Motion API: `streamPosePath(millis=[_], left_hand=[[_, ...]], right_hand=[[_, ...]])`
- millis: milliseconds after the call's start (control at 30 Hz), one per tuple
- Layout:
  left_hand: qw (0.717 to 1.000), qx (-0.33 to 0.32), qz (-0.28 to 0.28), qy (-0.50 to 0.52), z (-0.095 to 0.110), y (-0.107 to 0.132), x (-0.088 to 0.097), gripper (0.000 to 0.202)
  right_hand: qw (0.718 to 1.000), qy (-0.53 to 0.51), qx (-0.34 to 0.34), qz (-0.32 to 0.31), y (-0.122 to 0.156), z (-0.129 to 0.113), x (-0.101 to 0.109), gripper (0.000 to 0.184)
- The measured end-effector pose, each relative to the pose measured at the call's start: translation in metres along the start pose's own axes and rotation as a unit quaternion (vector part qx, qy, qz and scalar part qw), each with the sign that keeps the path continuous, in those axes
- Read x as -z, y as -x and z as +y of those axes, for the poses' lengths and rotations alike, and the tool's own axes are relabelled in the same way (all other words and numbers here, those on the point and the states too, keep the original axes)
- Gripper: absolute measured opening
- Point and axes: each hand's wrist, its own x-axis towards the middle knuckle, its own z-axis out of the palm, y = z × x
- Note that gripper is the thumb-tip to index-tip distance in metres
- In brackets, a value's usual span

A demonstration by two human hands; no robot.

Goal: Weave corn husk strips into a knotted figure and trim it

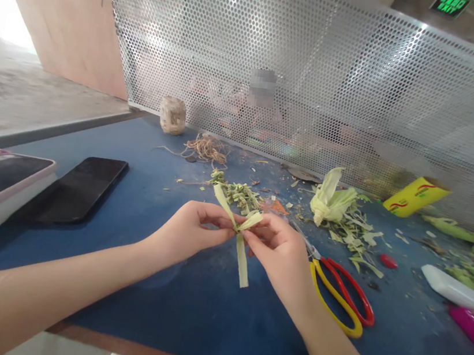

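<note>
Pale green strips of corn husk (242,260) cross one another between my two hands, above the blue table (185,304). My left hand (202,225) pinches them from the left, thumb against fingers. From the other side my right hand (277,238) pinches the same strips close to where they cross. One strip hangs down below the fingertips and others stick up. Scissors (341,296) with one red and one yellow handle lie just right of my right hand, their blades partly hidden by it. Small green plant scraps (239,194) lie behind my fingers.
A black phone (82,189) lies at left beside a pink-edged device (0,181). Behind are a twine roll (173,115), loose twine (206,148) and a perforated metal panel (253,57). A husk bundle (332,199), yellow tube (416,197) and white-and-purple object (462,291) are at right.
</note>
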Motion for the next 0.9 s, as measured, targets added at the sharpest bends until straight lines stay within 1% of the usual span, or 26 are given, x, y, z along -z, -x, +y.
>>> streamPosePath(millis=[67,167,267,333,367,400,433,467,533,567,600,633,667,733,800,867,900], left_hand=[[1.000,0.006,-0.001,0.018,0.000,0.001,-0.001,0.006],[0.997,0.041,-0.007,0.064,0.002,0.001,-0.003,0.008],[0.992,0.071,-0.016,0.100,0.004,0.001,-0.003,0.012],[0.990,0.079,-0.014,0.116,0.004,0.000,-0.003,0.013],[0.989,0.084,-0.010,0.123,0.004,-0.001,-0.002,0.013],[0.987,0.090,-0.004,0.132,0.004,-0.001,-0.002,0.012],[0.985,0.096,0.002,0.143,0.004,-0.002,-0.001,0.012],[0.982,0.103,0.006,0.156,0.004,-0.002,0.000,0.013],[0.975,0.118,0.012,0.188,0.003,-0.002,0.001,0.014],[0.971,0.123,0.014,0.202,0.003,-0.002,0.001,0.014],[0.968,0.128,0.015,0.213,0.004,-0.002,0.001,0.014],[0.966,0.132,0.016,0.220,0.004,-0.002,0.001,0.014],[0.965,0.135,0.016,0.222,0.004,-0.001,0.001,0.014],[0.968,0.133,0.018,0.214,0.004,-0.001,0.000,0.014],[0.977,0.115,0.022,0.181,0.004,0.001,-0.001,0.014],[0.987,0.084,0.027,0.134,0.005,0.002,-0.002,0.013],[0.991,0.067,0.029,0.112,0.005,0.003,-0.003,0.012]], right_hand=[[1.000,-0.018,-0.011,-0.007,0.000,-0.001,0.000,0.006],[0.999,-0.037,-0.014,-0.005,0.001,-0.003,0.000,0.005],[0.999,-0.032,-0.005,-0.011,0.002,-0.004,-0.001,0.003],[1.000,0.000,0.006,-0.017,0.002,-0.003,-0.001,0.003],[0.999,0.031,0.027,-0.009,0.002,-0.001,0.000,0.004],[0.995,0.074,0.062,0.008,0.002,0.000,0.001,0.006],[0.985,0.124,0.115,0.029,0.002,0.001,0.003,0.009],[0.967,0.178,0.177,0.050,0.002,0.002,0.005,0.013],[0.907,0.284,0.304,0.064,0.002,0.001,0.010,0.020],[0.875,0.332,0.349,0.052,0.003,0.000,0.012,0.022],[0.845,0.376,0.380,0.033,0.003,-0.001,0.014,0.023],[0.820,0.411,0.398,0.017,0.004,-0.003,0.016,0.021],[0.802,0.438,0.406,-0.001,0.004,-0.005,0.017,0.018],[0.784,0.462,0.414,-0.029,0.004,-0.008,0.019,0.012],[0.778,0.459,0.427,-0.051,0.004,-0.009,0.019,0.013],[0.783,0.437,0.440,-0.061,0.003,-0.009,0.019,0.013],[0.793,0.418,0.440,-0.057,0.002,-0.009,0.019,0.013]])
